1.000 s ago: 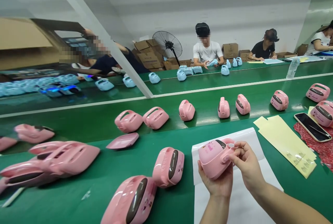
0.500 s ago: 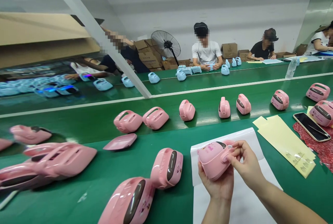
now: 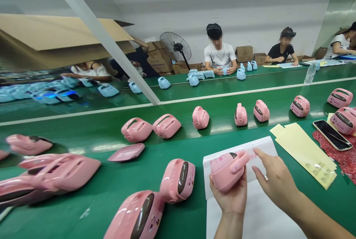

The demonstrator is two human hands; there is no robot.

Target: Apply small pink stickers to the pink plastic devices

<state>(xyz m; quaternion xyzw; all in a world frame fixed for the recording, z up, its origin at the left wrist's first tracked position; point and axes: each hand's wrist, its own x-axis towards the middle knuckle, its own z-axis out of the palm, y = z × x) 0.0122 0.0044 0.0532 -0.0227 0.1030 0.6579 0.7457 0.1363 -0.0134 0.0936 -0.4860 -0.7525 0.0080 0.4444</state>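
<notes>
My left hand holds a small pink plastic housing with a handle from below, tilted above a white sheet. Pink printed marks show on its upper face, beside a dark window. To the right of it, my right hand is apart from the housing, thumb and forefinger spread with nothing visible between them. Faint pink marks on the sheet lie just behind the forefinger tip. On the left, two more pink housings with dark windows rest on the green table.
Several pink housings stand along the green conveyor belt. Yellow sticker sheets and a phone lie at right. A water bottle stands farther back. Across the belt, co-workers sit among blue housings. A slanted post crosses the left.
My right hand has let go of the housing's side and drawn away to the right, fingers opening. The left hand keeps the housing. At far left, a cardboard box has shifted right.
</notes>
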